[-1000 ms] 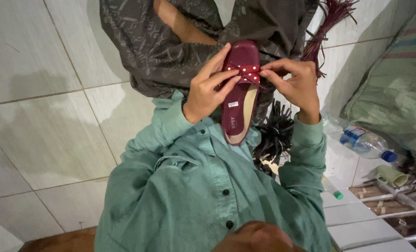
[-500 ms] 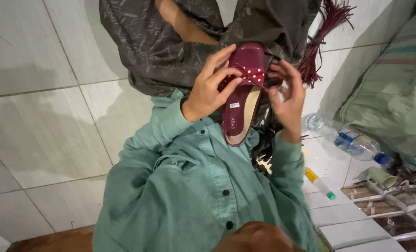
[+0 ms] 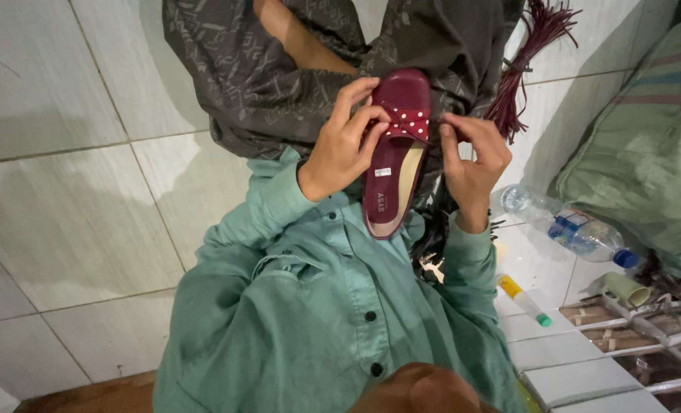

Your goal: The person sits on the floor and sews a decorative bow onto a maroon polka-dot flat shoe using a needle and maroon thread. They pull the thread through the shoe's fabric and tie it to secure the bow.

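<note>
Maroon flat shoe point(image 3: 392, 164) sits between both hands, held up over the person's lap, toe end pointing away from the body and heel end toward the teal shirt point(image 3: 310, 306). Insole faces the camera, w/ a pale tan lining showing inside the heel half.

Left hand point(image 3: 344, 145) wraps the shoe's left edge; thumb & fingers curl in and pinch the left side of the polka-dot bow point(image 3: 405, 122) across the vamp. Right hand point(image 3: 474, 157) comes in from the other side, fingertips pressed to the bow's right end and the shoe's right rim, fingers bent, not spread. Both hands touch the shoe; bow lies directly between them.

Beyond the hands: dark patterned cloth point(image 3: 279, 84) draped over the person's legs, reaching behind the shoe's toe. Past the right hand, up & outward, a bundle of maroon strips point(image 3: 528, 61) lies on the tiled floor point(image 3: 73, 191). Outward from the right wrist, well apart from the shoe, a clear plastic bottle point(image 3: 570, 229) w/ blue cap lies on its side. Nearer the body on that side, a small yellow tube point(image 3: 522, 298) w/ green tip, then white trays point(image 3: 577, 378) along the edge. Green sack point(image 3: 646, 160) sits farther out past the bottle. Something dark lies just under the right forearm; can't tell what it is.
</note>
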